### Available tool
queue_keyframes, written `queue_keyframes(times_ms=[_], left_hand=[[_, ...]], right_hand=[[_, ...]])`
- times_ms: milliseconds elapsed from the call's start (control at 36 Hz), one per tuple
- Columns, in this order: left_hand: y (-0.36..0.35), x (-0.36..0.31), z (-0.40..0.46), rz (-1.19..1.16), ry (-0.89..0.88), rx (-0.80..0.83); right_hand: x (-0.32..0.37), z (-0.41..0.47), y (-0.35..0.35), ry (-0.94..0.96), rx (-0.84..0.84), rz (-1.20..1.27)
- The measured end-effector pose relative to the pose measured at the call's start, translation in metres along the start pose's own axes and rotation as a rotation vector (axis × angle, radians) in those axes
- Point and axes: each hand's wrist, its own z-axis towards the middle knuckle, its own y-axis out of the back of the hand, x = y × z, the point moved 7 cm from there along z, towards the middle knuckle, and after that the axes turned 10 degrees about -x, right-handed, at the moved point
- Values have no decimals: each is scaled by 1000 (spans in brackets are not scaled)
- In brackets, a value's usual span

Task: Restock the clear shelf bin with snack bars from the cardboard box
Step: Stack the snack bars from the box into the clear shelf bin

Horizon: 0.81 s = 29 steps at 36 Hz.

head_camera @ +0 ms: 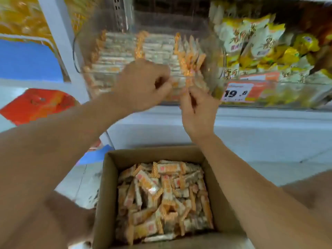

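The clear shelf bin [79, 56] stands on the shelf at top centre, holding rows of orange-and-white snack bars [158, 49]. The open cardboard box [106, 194] sits low in the middle, filled with several loose snack bars [161, 198]. Both my hands are raised at the bin's front edge. My left hand [142, 87] has its fingers curled and pinches a snack bar at its fingertips; motion blur hides the detail. My right hand [197, 110] pinches a few upright snack bars [188, 78] at the bin's front right.
A neighbouring bin of yellow-and-white snack bags [260, 44] stands to the right, with an orange price tag [239, 92] on its front. A red packet [37, 103] lies at the left under a blue panel [27, 60]. The white shelf ledge [251, 123] runs between bin and box.
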Motion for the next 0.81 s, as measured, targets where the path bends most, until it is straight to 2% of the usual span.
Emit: queue_keyframes(times_ms=[56,111,167,194,278,361,417,472,528,639,694,722,806], left_hand=[[-55,6,-59,79,68,394],[-104,24,-144,182,267,806],[-127,35,-227,211,525,1017],[-134,36,-261,185,658,1047],[-146,34,-342,84,1041,1033],[-153,31,-385,-35,1404,901],[-162,31,-394,-203,1644,758],[-164,38,-385,-198,1667,659],[-166,50,-372,-99,1517,670],[-179,46,-368,-145,1429,852],[-183,44,-364,-157,1392,827],[-183,42,-364,-192,1434,804],[-180,33,-370,-433,1781,685]], right_hand=[[-45,-73,-23,-102,386,-150],[-91,-152,-32,-231,862,-317],[-127,-220,-19,-343,1235,-452],[-137,-244,-8,-428,1321,-478],[-149,-285,18,-710,1331,-454],[-153,-305,26,-1086,1223,-397],[-156,-307,19,-1184,1139,-411],[-159,-304,8,-1185,1095,-473],[-158,-298,-10,-1132,1081,-477],[-150,-295,-41,-1001,1191,-483],[-149,-292,-46,-959,1238,-530],[-150,-291,-46,-963,1253,-529],[-154,-286,-43,-1012,1245,-502]])
